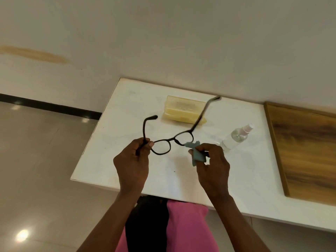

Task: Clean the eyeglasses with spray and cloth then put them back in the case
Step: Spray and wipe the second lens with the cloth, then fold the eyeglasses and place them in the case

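Hands: left (132, 160) grips eyeglasses (163, 145), right (211, 164) pinches cloth (197, 154).

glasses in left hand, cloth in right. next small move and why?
Probably bring the cloth up onto the lens nearest it and rub. The left hand pinches the eyeglasses at the hinge with temples open; the right hand holds the cloth at that lens's lower rim. Spray bottle lies set aside, the case waits behind.

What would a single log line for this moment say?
wiping lens | left hand holds eyeglasses | right hand rubs cloth | spray bottle, case on table
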